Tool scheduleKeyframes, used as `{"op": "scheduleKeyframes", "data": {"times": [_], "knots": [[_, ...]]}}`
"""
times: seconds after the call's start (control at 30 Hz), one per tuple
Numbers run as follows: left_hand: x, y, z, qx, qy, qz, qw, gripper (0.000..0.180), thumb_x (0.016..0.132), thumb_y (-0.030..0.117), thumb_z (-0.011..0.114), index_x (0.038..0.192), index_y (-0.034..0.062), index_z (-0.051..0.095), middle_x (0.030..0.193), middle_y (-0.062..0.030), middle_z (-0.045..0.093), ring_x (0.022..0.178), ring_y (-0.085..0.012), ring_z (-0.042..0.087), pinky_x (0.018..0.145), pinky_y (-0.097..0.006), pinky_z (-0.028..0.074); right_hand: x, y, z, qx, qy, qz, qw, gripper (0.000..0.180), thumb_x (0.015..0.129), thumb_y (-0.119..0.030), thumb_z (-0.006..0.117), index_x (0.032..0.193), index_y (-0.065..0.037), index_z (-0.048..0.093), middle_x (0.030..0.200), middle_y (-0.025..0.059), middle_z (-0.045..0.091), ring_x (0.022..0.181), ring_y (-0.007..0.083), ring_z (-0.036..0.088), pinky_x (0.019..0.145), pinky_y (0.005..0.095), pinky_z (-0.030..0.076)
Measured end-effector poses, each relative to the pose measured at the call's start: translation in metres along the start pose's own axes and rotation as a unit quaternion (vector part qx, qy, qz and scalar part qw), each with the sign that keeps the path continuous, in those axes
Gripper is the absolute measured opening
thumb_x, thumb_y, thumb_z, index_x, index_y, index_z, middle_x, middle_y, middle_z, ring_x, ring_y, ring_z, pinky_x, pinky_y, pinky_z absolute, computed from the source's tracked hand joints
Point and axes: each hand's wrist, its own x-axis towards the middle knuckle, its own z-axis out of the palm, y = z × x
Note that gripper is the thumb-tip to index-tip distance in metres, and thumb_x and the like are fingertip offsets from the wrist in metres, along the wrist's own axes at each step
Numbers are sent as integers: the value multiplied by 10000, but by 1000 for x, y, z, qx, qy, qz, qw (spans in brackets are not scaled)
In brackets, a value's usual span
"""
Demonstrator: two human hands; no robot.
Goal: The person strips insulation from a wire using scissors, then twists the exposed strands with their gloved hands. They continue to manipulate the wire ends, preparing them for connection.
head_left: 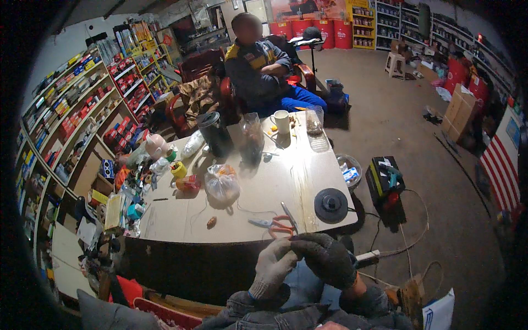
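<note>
My left hand wears a pale knit glove, and my right hand a dark one. They meet at the front edge of the table, fingertips pressed together. Whatever is pinched between them, if anything, is too small or hidden to make out. Just beyond the fingers lie scissors with orange handles and a slim, dark, pen-like tool. To the right of these sits a round black base. Farther left are a small brown lump and a knotted clear plastic bag with orange contents.
A dark pitcher, a white mug and clear containers stand at the table's far side. Clutter covers its left end. Beyond it a person sits in a chair. A black box and cables lie on the floor at right.
</note>
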Motion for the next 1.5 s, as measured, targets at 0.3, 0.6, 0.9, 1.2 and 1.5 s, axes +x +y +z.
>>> {"op": "scheduleKeyframes", "data": {"times": [0.3, 0.6, 0.9, 1.2, 1.5], "knots": [[-5, 12, 1, 91, -13, 130, 987, 117, 809, 46, 684, 900, -24, 672, 871, -73, 602, 851, -187, 594, 720, -300, 474, 1, -13, -4, 80, 12, 98, 992, 249, 850, 25, 710, 1076, -66, 655, 982, 114, 664, 900, 218, 672, 743, 351, 550], [-12, 22, 11, -35, 5, 9, 999, 214, 865, 145, 684, 1001, -20, 704, 881, -98, 651, 690, -150, 610, 609, -260, 490, -1, -18, -10, 190, 76, 120, 971, 186, 877, -10, 691, 1062, -17, 670, 992, 92, 662, 905, 219, 644, 788, 326, 510], [-7, 20, 10, -70, -6, 46, 996, 236, 842, 167, 714, 1006, -2, 721, 892, -86, 651, 716, -156, 640, 637, -261, 518, 1, -16, -13, 194, 52, 130, 971, 290, 806, 4, 737, 1085, -35, 671, 1014, 143, 669, 926, 301, 656, 790, 373, 520], [5, 13, 1, -149, -114, 9, 982, 192, 799, 177, 689, 923, 31, 696, 889, -74, 578, 718, -161, 590, 617, -264, 481, 4, -10, -9, 213, 60, 92, 971, 281, 806, 41, 705, 1070, -44, 657, 990, 143, 663, 916, 317, 650, 794, 392, 521], [7, 18, -2, -97, -115, -46, 988, 226, 799, 191, 646, 944, 20, 672, 923, -72, 568, 832, -149, 573, 743, -292, 467, 7, -7, -2, 241, 49, 127, 961, 255, 821, 16, 699, 1063, -52, 655, 983, 141, 659, 923, 316, 648, 804, 389, 522]]}}
